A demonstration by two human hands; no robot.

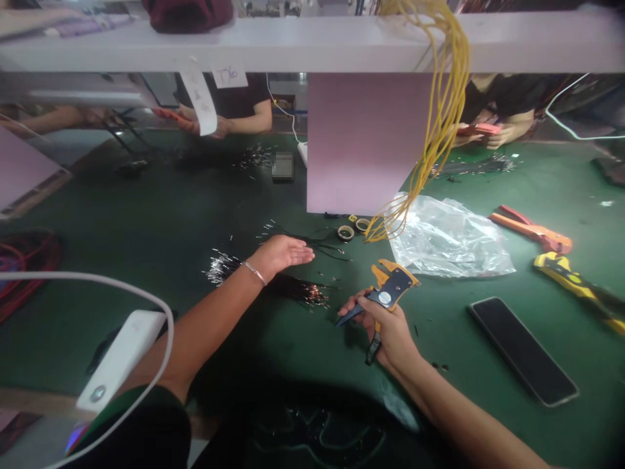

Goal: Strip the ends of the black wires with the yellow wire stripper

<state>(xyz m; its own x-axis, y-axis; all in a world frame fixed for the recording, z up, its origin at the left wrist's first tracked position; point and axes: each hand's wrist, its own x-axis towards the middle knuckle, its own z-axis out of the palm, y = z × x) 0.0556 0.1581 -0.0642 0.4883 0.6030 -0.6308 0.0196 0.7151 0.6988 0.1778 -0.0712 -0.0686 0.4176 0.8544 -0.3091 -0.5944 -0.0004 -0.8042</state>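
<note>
My left hand (286, 253) is stretched out over the green table with its fingers extended and nothing visible in them. Some loose black wires (328, 246) lie behind and beside its fingertips. Below my left wrist is a bundle of short black wires with bare copper ends (312, 293), and silvery tips (222, 267) show on the other side of the wrist. In my right hand (388, 326) is a wire stripper (390, 290) with orange jaws and dark handles. Its jaws point up and away from me, with no wire between them.
Yellow wires (439, 124) hang from the shelf (273, 45) onto a clear plastic bag (449, 238). Two tape rolls (346, 233) sit near the hanging panel (361, 143). Orange pliers (534, 231), a yellow-black tool (576, 283) and a phone (522, 350) lie right; a white power strip (122, 358) left. Co-workers sit opposite.
</note>
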